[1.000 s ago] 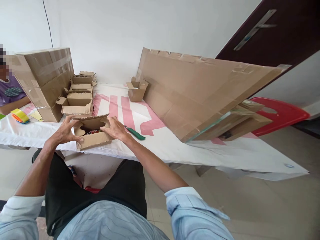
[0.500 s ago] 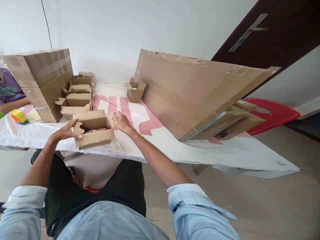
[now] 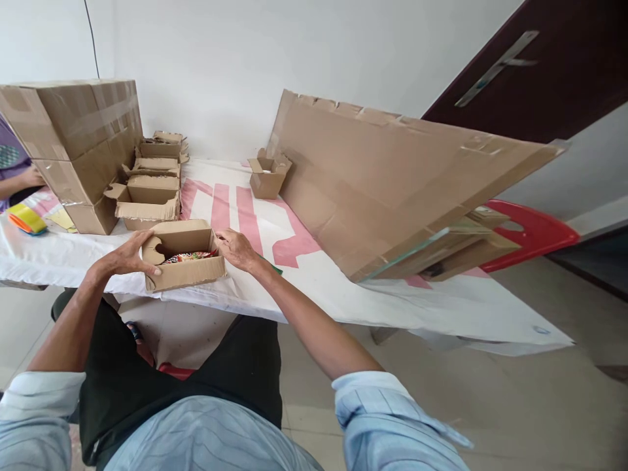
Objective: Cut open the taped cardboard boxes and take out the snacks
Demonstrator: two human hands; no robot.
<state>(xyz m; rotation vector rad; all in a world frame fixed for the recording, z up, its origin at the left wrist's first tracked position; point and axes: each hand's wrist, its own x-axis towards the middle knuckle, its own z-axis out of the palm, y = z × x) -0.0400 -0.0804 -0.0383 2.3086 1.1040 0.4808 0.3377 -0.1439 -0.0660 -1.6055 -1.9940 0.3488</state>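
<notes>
In the head view, your left hand is spread wide around the left end of an open, brown, rectangular cardboard box, thumb on its front and fingers behind. Your right hand is half curled at the box's right end, fingertips touching the wall; you cannot tell from here whether it pinches the cardboard. The box sits upright at the table's near edge, with colourful printed packaging inside.

Your table wears a white cloth with pink bands. Just behind your box, a row of open brown cardboard boxes runs toward the far edge, beside a stack of taped brown cartons. A small open cardboard box stands near the far edge, next to a large, leaning brown cardboard panel. A green object shows past your right wrist, mostly hidden. Toward the table's left end lies a yellow-and-orange looped bundle.
</notes>
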